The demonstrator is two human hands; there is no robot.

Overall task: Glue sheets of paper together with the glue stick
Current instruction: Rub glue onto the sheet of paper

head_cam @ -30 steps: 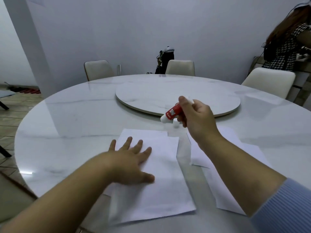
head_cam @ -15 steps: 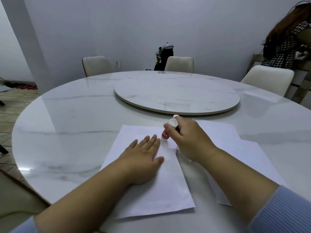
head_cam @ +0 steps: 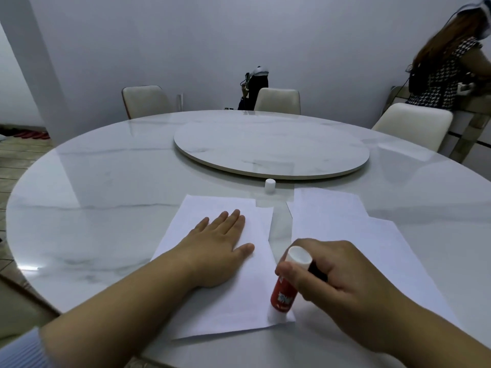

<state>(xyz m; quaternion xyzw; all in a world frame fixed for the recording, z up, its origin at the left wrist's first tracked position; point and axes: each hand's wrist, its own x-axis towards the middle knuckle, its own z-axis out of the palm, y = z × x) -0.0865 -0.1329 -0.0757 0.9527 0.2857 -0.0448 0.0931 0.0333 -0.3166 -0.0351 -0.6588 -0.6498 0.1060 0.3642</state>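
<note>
A person seated at a round marble table (head_cam: 106, 181) works a glue stick (head_cam: 285, 290) along the right edge of a white sheet of paper (head_cam: 225, 309), its glue end pressed onto the sheet near the front right corner. The right hand (head_cam: 337, 285) grasps the red tube, fingers and thumb curled round its upper half, with the white base pointing up toward the camera; the tilt appears to let the glue end drag flat along the margin. The left hand (head_cam: 218, 248) lies released and flat on the middle of the same sheet, fingers straight and together, evidently to pin the paper so it does not slide under the stick's pull.

A second stack of paper (head_cam: 372, 235) waits just to the right, apart from the first by a narrow strip of bare table, within easy reach for the joining that the task calls for. It looks to be at least two sheets, offset from one another. The glue stick's white cap (head_cam: 270, 185) stands upright on the table beyond the sheets, just in front of the raised turntable (head_cam: 271, 144), out of the way of both hands.

Judging by the stick's place, gluing is under way and no sheet from the right stack has yet been laid on.
</note>
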